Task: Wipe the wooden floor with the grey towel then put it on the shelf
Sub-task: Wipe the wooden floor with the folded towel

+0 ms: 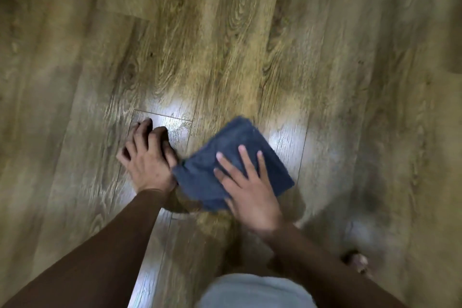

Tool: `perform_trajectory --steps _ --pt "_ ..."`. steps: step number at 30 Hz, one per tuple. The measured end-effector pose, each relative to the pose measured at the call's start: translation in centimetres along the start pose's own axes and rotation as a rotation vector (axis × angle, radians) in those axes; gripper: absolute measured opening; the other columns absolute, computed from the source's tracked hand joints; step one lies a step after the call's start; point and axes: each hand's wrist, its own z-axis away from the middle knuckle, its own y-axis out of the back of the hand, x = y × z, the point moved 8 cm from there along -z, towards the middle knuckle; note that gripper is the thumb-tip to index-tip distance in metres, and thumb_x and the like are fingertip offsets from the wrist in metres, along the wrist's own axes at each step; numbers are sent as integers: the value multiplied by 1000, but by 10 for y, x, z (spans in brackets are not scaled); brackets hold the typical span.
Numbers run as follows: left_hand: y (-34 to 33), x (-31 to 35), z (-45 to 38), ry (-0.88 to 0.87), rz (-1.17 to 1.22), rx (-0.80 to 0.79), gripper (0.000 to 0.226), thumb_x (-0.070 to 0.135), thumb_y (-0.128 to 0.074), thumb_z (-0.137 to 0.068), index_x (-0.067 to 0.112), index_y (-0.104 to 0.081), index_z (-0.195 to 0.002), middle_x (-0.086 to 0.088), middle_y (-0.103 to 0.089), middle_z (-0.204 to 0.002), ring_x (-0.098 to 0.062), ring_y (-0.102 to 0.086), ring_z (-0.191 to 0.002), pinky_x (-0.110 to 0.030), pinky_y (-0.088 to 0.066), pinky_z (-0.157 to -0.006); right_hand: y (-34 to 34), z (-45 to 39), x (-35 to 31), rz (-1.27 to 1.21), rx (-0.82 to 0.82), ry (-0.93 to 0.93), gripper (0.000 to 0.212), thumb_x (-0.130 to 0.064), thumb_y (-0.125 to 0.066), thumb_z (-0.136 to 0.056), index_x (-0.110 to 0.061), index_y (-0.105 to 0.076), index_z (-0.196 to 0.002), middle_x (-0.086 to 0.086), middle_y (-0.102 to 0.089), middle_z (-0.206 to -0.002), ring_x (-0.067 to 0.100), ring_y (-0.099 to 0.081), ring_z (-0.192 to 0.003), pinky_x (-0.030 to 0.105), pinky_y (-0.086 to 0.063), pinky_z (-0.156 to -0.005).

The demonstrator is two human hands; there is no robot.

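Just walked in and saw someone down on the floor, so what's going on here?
A person is wiping the wooden floor with a folded grey towel. The right hand lies flat on the towel with straight fingers, pressing it to the boards. The left hand rests on the bare floor just beside the towel, fingers spread, seemingly for support. The wiping is underway; no shelf is in view, so the towel has not been put away.

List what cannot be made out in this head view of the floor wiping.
- Shelf: nowhere in the frame.
- Floor under the towel: covered by it.
- Towel's near part: hidden under the right hand.
- Left hand fingertips: smeared by blur, so floor contact is unclear.
- Foot at lower right: too blurred for detail.
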Motion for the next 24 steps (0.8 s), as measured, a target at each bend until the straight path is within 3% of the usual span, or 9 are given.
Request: perform_trajectory --steps 4,8,11,14,17,20,24 --pt "1 2 1 -1 -29 -34 40 32 -48 -83 21 -56 -121 -3 -47 -147 -29 -39 -136 -49 -26 -100 -14 36 -2 40 -72 121 64 -33 -77 -79 -23 -54 -138 -2 -33 -161 42 -25 -147 67 -20 -114" --pt "-3 -2 1 24 -48 -79 42 37 -42 -86 22 -56 -122 -1 -43 -148 -32 -41 -130 -53 -28 -100 10 31 57 -1 -14 28 56 -24 -64 -88 -20 -51 -142 -4 -24 -164 38 -17 -151 61 -15 -119" --pt "-5 -3 2 5 -30 -31 39 35 -43 -87 23 -56 -121 0 -43 -148 -32 -40 -131 -51 -26 -100 32 30 154 -92 85 -296 54 -17 -53 -97 -17 -40 -150 -8 -11 -165 34 -6 -153 58 -3 -122" --pt "-1 -1 2 -13 6 21 36 31 -47 -86 24 -56 -120 -1 -46 -146 -31 -40 -132 -46 -23 -101 52 28 243 -262 269 -687 56 -23 -49 -101 -15 -31 -153 2 -25 -164 35 -9 -152 61 -2 -121" --pt "5 4 3 -5 19 25 37 28 -49 -84 23 -57 -120 -3 -47 -146 -31 -41 -131 -46 -23 -102 54 18 255 -354 399 -942 60 -35 -45 -101 -20 -26 -156 2 -31 -162 31 -8 -153 59 3 -121" --pt "9 7 5 9 28 17 38 27 -48 -85 21 -58 -121 -4 -47 -147 -32 -40 -133 -48 -24 -104 47 11 194 -326 374 -834 63 -28 -51 -99 -17 -27 -156 5 -29 -162 35 -8 -153 62 1 -120" --pt "6 7 6 5 23 37 36 27 -49 -85 23 -57 -121 -3 -46 -146 -32 -42 -129 -49 -24 -104 12 36 63 -147 198 -400 54 -24 -61 -90 -16 -49 -142 0 -33 -161 43 -19 -149 71 -15 -114"
